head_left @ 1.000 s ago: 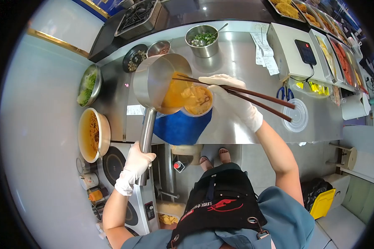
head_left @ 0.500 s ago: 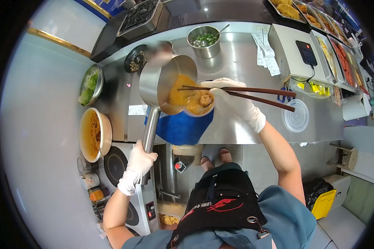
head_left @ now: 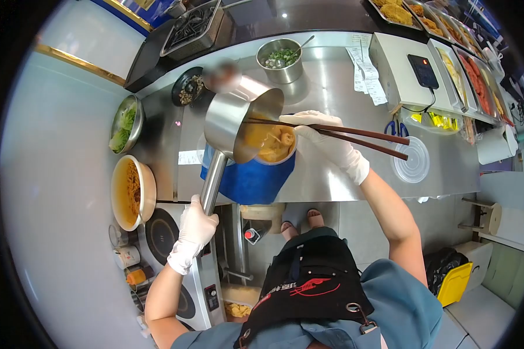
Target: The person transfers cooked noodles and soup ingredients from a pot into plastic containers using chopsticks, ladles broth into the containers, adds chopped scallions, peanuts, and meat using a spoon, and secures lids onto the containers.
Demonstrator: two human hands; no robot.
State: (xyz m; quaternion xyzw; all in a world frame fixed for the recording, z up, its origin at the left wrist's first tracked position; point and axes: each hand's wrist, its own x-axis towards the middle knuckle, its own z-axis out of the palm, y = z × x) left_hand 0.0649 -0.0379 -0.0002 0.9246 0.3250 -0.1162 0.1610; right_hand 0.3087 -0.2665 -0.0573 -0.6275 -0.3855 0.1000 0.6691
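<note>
My gloved left hand (head_left: 195, 230) is wrapped round the handle of a steel saucepan (head_left: 226, 125). The pan is tipped to the right over a round container of orange soup with food pieces (head_left: 276, 149), and its rim hides the container's left side. A blue cloth (head_left: 247, 179) lies around and below the container. In my gloved right hand (head_left: 326, 138) is a pair of dark brown chopsticks (head_left: 361, 131). Their tips reach into the pan's mouth, where orange liquid shows. A clear plastic lid (head_left: 411, 160) lies to the right of this hand.
A steel pot of chopped greens (head_left: 280, 61) stands behind. On the left are a bowl of lettuce (head_left: 127, 125), a cream bowl of noodle-like food (head_left: 135, 192) and an induction hob (head_left: 162, 228). Blue scissors (head_left: 396, 128) and paper receipts (head_left: 367, 75) lie on the right.
The saucepan has tipped further over the container and shifted slightly right; less liquid shows in it. The chopsticks and right hand have moved slightly left. Both hands keep their holds.
</note>
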